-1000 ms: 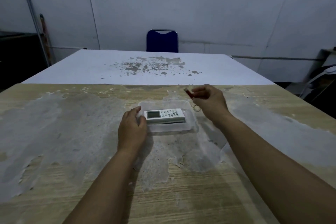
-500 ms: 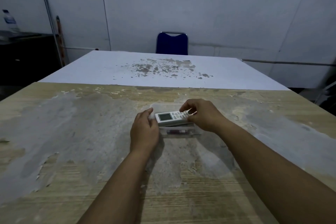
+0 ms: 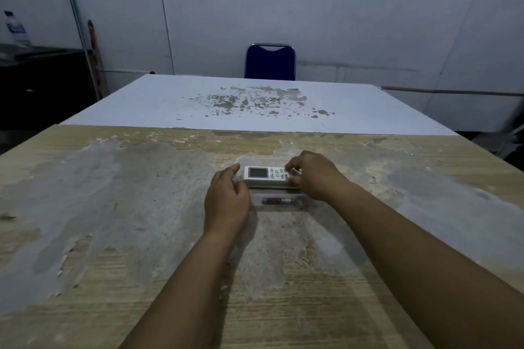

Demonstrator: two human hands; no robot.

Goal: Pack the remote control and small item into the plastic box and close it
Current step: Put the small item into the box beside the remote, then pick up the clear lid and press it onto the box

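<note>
A clear plastic box [image 3: 263, 158] sits open on the worn table, straight ahead of me. The white remote control [image 3: 263, 176] lies lengthwise in its far half, screen to the left. The small dark red item [image 3: 276, 201] lies along the box's near wall. My left hand [image 3: 226, 201] is curled around the box's left end. My right hand [image 3: 317, 176] grips the remote's right end, with its fingertips over the buttons. The box's right end is hidden by that hand.
The wooden table [image 3: 141, 235] has patchy grey peeling paint. Beyond it stands a white table [image 3: 198, 105] with a blue chair [image 3: 269, 62] behind. A dark cabinet [image 3: 42, 85] with a water bottle [image 3: 15, 28] is at the far left.
My right hand held the small red item above the box's right side; the item now lies in the box and that hand is on the remote. My left hand stayed at the box's left end.
</note>
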